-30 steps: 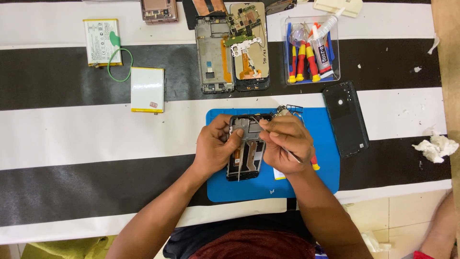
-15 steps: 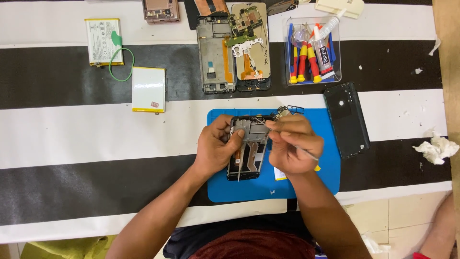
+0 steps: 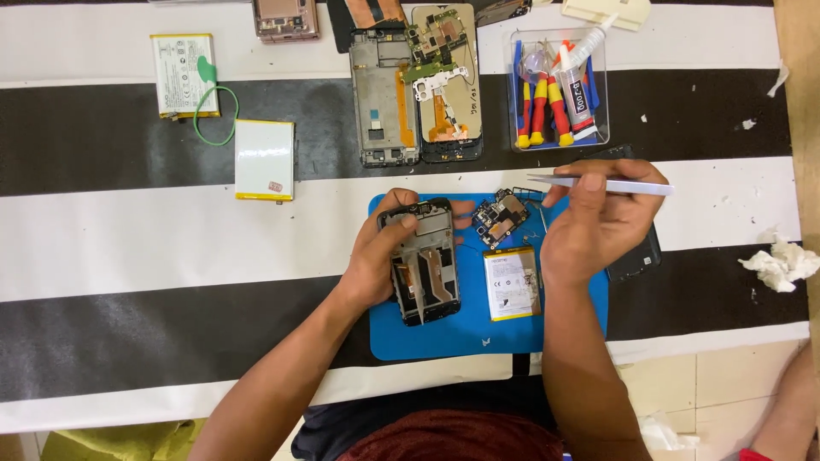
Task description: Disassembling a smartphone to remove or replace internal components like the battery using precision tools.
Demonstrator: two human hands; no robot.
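A: Two hands over the blue mat point(image 3: 478, 337). What's the left hand point(image 3: 383, 256) got?

B: Gripping the phone frame point(image 3: 424, 265) by its left edge & top, thumb across the upper part. Frame lies flat on the mat's left half, back open, facing up.

A: Right hand point(image 3: 598, 224)?

B: Pinching tweezers point(image 3: 598, 183) between thumb & fingers, tips pointing left, above the mat's upper right. Tips look bare, nothing in them as far as I can tell.

A: What else is on the mat?

B: Small circuit board point(image 3: 500, 215) just right of the frame's top, and a battery point(image 3: 512, 283) below it, beside the frame. Dark back cover point(image 3: 636, 256) pokes out from under the right hand, at the mat's right edge.

A: Containers?

B: One clear plastic tray point(image 3: 602, 85) up top, right of centre. Inside: screwdrivers point(image 3: 540, 102) w/ red-and-yellow handles, some blue tools, and a glue tube point(image 3: 579, 90) w/ its nozzle sticking out over the rim.

A: Left of the tray?

B: Two more opened phones point(image 3: 416, 85) side by side, boards & flex exposed. Farther left, two loose batteries point(image 3: 265, 160) w/ a green wire loop point(image 3: 213, 128) between them.

A: Right edge?

B: Crumpled white tissue point(image 3: 781, 260) on the striped cloth point(image 3: 171, 248), well apart from the mat.
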